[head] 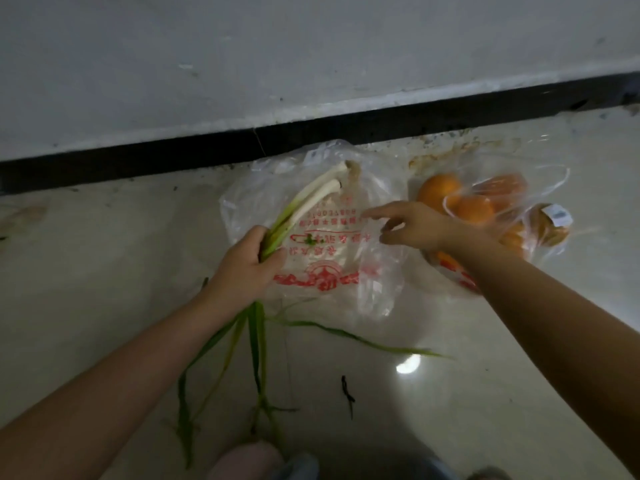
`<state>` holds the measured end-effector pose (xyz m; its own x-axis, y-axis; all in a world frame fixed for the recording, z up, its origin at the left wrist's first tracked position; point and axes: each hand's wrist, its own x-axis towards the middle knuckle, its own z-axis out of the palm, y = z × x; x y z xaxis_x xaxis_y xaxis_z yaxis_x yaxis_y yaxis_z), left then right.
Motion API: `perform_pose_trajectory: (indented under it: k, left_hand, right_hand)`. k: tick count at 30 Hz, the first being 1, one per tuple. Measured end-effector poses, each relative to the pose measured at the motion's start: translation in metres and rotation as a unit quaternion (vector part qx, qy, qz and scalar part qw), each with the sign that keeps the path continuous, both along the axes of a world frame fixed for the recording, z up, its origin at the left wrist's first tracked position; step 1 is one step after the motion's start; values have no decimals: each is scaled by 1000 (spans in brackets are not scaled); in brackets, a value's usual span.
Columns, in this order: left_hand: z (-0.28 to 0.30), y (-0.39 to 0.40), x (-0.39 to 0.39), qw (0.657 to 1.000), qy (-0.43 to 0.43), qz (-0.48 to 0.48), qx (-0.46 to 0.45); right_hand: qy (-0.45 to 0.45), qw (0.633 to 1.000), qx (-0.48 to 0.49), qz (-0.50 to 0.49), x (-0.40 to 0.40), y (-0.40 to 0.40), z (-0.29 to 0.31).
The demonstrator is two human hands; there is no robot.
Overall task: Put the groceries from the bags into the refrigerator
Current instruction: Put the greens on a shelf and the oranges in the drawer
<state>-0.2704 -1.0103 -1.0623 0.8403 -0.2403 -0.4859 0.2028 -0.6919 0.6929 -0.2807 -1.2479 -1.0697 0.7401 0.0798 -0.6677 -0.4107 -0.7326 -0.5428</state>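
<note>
Item: scallions (308, 199), gripped in my left hand (242, 268) over the bag (377, 289) (unloading step). Right hand (412, 226) open beside; next, oranges (474, 209).

Head view, steeply down, close.

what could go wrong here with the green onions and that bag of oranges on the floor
1. The left hand grips the green onions only at mid-stalk; the long leaves trail on the floor and may snag or tear when lifted.
2. The bag of oranges looks loosely open, so the fruit could roll out if it is grabbed badly.
3. The right hand hovers open over the printed bag; thin plastic may slip from the fingers.
</note>
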Motion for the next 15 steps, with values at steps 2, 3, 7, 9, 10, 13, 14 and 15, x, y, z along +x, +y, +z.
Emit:
perform_pose_trajectory:
  k: [2,3,7,9,10,13,14,15]
  left_hand:
    - [13,-12,4,1000,-18,-5,-7]
    - [17,-21,7,1000,-23,-17,-2]
    - [24,-74,14,997,-16,-79,-8]
    - [24,-103,14,996,-3,-90,-19]
    - [24,-115,13,995,2,-94,-21]
    - [22,-147,6,995,27,-89,-31]
    - [19,-155,4,996,41,-76,-31]
    - [15,-161,3,996,53,-60,-29]
  right_hand:
    - [-18,998,42,-53,-12,-4,9]
    - [-47,995,29,-82,-19,-10,13]
    - [-252,939,-157,-175,-54,-50,24]
    - [-330,878,-243,-248,-71,-73,24]
    - [-343,849,-250,-315,-77,-82,25]
    - [-230,810,-95,-531,-81,-97,19]
    - [-194,808,-27,-556,-79,-99,12]
    - [-175,813,26,-555,-77,-97,8]
